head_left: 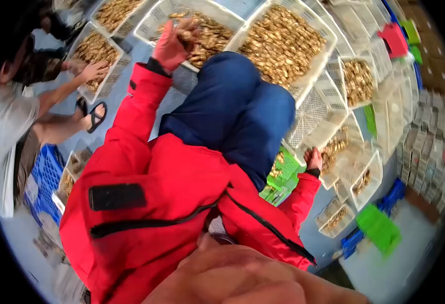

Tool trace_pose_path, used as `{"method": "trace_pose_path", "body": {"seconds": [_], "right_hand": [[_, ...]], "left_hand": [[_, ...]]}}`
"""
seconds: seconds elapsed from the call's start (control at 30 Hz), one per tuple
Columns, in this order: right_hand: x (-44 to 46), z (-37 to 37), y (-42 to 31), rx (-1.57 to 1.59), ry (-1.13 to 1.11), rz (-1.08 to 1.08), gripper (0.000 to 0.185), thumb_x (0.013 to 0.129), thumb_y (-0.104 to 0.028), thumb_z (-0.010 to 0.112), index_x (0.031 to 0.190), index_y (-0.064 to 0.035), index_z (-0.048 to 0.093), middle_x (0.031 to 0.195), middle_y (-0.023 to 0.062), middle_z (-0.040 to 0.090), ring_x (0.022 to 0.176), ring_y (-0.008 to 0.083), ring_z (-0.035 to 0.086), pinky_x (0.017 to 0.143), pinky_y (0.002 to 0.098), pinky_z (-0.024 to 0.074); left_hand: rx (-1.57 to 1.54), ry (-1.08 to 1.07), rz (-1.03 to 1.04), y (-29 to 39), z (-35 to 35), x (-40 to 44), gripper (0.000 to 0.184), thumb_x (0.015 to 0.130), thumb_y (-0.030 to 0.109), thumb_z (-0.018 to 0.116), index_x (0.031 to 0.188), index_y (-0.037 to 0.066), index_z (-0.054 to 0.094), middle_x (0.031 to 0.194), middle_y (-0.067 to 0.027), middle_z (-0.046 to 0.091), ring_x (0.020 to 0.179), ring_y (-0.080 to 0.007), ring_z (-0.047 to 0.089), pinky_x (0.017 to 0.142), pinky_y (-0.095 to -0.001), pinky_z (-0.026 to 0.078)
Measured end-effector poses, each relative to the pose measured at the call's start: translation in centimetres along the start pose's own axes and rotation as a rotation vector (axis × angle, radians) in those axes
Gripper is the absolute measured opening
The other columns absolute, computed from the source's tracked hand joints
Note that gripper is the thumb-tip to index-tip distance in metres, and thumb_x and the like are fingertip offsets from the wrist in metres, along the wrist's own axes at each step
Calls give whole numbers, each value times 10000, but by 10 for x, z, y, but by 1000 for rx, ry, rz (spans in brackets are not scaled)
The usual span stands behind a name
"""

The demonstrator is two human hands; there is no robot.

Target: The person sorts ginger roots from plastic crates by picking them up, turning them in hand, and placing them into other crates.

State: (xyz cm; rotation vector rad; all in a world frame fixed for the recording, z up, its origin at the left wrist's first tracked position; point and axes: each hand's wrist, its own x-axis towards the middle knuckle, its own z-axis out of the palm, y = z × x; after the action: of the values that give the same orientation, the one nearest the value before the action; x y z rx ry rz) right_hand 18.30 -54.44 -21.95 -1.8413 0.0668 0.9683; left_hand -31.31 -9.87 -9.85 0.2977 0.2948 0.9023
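My left hand (172,46) is raised over the near part of a white basket (146,29), its fingers curled round a few small golden-brown pieces (186,34). More such shiny pieces (212,38) lie in that basket, too small to name exactly. Down at my right side, my right hand (313,158) is closed beside a white basket (351,133) that has golden pieces (335,147) in it. What its fingers hold, if anything, I cannot make out. A green basket (289,172) with a few pieces is close to my right leg.
A large white basket (329,48) full of pieces (283,45) stands before my knees (232,81). Another person (17,111) sits at left, hands over a filled basket (112,76). White baskets crowd the right side, with a green one (379,230) on the floor.
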Motion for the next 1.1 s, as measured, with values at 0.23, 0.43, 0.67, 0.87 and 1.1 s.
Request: {"method": "trace_pose_path", "body": {"seconds": [0.23,0.43,0.67,0.87,1.1], "right_hand": [[24,53,-41,40,-83,-38,376,851,-248,554,1157,-44,480,964,162,597,754,225,601,644,314,515],[81,184,-125,107,-232,-110,293,840,-227,581,1065,-59,500,737,11,507,593,124,495,529,228,446],[184,293,-159,-289,109,-431,703,686,-393,679,1143,94,459,872,146,625,734,223,583,711,320,450],[144,304,-182,-612,368,-369,398,624,-285,671,902,-4,629,803,132,652,736,246,616,718,323,456],[119,302,-185,-363,354,-468,312,662,-303,676,803,-26,649,617,49,588,537,144,509,550,296,407]], "left_hand": [[428,358,-211,-29,-51,56,232,866,171,550,1065,57,516,897,-43,584,752,-143,567,610,-228,478],[658,344,-305,-63,-97,144,174,864,59,479,1031,35,518,880,-69,601,727,-161,597,596,-271,500],[939,454,-268,-94,-118,213,236,802,152,640,971,20,542,724,-18,570,542,-87,503,498,-227,429],[1133,452,20,-121,-111,224,226,782,257,675,808,40,619,720,32,567,625,-61,473,606,-206,387],[990,471,163,-122,-79,204,209,771,201,689,785,9,608,691,12,569,603,-52,476,555,-184,365]]}}
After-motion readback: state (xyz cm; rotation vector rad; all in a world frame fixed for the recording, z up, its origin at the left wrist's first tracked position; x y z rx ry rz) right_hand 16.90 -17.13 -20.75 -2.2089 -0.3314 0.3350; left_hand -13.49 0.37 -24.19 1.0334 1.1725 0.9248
